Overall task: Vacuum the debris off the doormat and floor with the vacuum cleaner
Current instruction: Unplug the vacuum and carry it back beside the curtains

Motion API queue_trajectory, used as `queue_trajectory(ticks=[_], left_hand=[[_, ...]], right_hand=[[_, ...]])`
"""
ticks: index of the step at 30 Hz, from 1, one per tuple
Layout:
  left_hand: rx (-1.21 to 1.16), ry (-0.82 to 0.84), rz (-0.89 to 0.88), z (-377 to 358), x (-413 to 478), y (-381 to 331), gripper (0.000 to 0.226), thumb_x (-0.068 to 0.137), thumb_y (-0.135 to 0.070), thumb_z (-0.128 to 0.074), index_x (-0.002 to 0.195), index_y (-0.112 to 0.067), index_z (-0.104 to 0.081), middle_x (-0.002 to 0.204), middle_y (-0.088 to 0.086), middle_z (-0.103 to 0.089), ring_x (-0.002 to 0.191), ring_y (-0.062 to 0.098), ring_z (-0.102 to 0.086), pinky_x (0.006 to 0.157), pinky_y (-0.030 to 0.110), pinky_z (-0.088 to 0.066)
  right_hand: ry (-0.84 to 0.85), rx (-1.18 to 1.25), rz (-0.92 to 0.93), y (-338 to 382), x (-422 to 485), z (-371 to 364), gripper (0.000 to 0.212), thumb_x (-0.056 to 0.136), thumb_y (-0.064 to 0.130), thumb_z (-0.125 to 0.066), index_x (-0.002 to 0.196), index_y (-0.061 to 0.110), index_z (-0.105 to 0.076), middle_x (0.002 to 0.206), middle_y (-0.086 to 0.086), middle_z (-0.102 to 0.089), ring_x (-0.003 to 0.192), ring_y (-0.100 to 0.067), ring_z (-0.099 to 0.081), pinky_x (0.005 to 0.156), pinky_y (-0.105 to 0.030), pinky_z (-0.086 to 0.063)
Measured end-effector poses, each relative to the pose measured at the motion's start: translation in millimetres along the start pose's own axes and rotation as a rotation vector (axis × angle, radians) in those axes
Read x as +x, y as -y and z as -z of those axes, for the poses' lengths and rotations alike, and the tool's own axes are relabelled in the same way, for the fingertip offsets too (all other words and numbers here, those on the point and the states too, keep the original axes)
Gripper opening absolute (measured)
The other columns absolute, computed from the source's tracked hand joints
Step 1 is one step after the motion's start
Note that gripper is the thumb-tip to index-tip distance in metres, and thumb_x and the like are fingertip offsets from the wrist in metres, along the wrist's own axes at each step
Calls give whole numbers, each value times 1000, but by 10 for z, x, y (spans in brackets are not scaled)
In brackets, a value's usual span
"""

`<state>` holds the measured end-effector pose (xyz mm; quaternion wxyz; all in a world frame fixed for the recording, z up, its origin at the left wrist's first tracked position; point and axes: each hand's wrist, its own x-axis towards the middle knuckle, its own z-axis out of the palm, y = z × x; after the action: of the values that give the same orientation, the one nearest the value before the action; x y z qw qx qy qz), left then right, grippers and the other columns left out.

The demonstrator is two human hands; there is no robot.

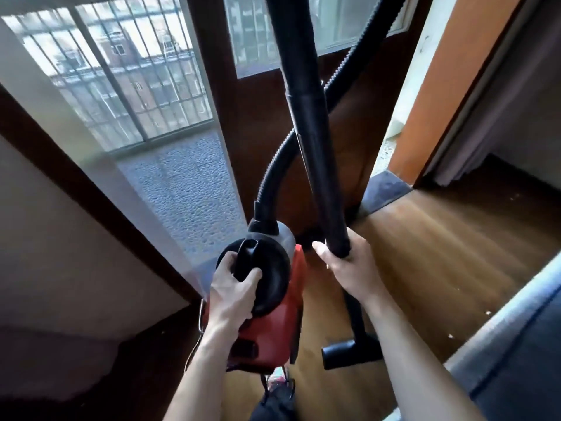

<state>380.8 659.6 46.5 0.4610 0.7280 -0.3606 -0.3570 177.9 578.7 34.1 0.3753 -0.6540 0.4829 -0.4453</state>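
Two hands on the vac. Far left, barred window [121, 71]. Left hand [233, 296], fingers curled round the black handle [247, 259] atop the red vac [273, 317], low centre, by the dark door. Hose [274, 165] loops up from its front. Right hand [349, 262] clamped on the tube [315, 147]. Nozzle [349, 350] below, near the wood floor [455, 238]. Pale specks [452, 336] to its right.

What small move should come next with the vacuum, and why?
Probably swing the floor nozzle rightward over the wooden floor: pale specks lie there, beyond it. The right hand grips the wand, and the left hand holds the red vacuum body by its handle.
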Motion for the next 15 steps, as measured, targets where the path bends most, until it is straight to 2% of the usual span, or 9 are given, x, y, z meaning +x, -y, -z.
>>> queue_trajectory(ticks=[3,5,8,11,13,15], left_hand=[[23,112,-78,-187,540,-207,12,79,-23,-65,82,-32,-57,57,-1,-52,49,20,-49,36,24,-39],[70,176,-120,-311,839,-333,15,80,-21,-65,82,-34,-57,55,-6,-54,52,19,-52,40,28,-42],[111,268,-177,-542,1160,-512,14,81,-22,-64,83,-33,-56,62,-6,-57,57,21,-57,43,34,-45],[131,319,-272,-803,1383,-686,11,81,-21,-65,86,-27,-57,74,-10,-60,67,21,-62,53,49,-54],[147,351,-312,-1022,1476,-801,13,82,-18,-66,90,-24,-58,79,-16,-61,71,14,-62,59,52,-56],[160,386,-315,-1258,1513,-892,15,82,-17,-67,90,-27,-59,75,-9,-63,68,16,-63,60,52,-56]], right_hand=[[-110,-27,-41,-47,420,4,34,87,16,-79,68,29,-54,59,9,-58,55,-8,-54,57,-28,-45],[-174,-48,-55,-48,610,39,33,86,21,-79,68,37,-56,59,8,-60,54,-8,-55,56,-28,-46],[-298,-90,-71,-81,802,174,27,81,30,-77,69,43,-57,60,7,-61,52,-13,-56,54,-28,-45],[-416,-116,-86,-199,915,394,25,79,33,-77,68,31,-55,59,-5,-58,53,-28,-55,52,-31,-42],[-469,-139,-116,-305,970,567,29,79,39,-76,67,23,-55,57,-11,-56,53,-32,-53,51,-35,-41],[-514,-159,-145,-418,1003,757,33,78,47,-74,67,23,-54,58,-14,-56,53,-33,-53,51,-39,-43]])
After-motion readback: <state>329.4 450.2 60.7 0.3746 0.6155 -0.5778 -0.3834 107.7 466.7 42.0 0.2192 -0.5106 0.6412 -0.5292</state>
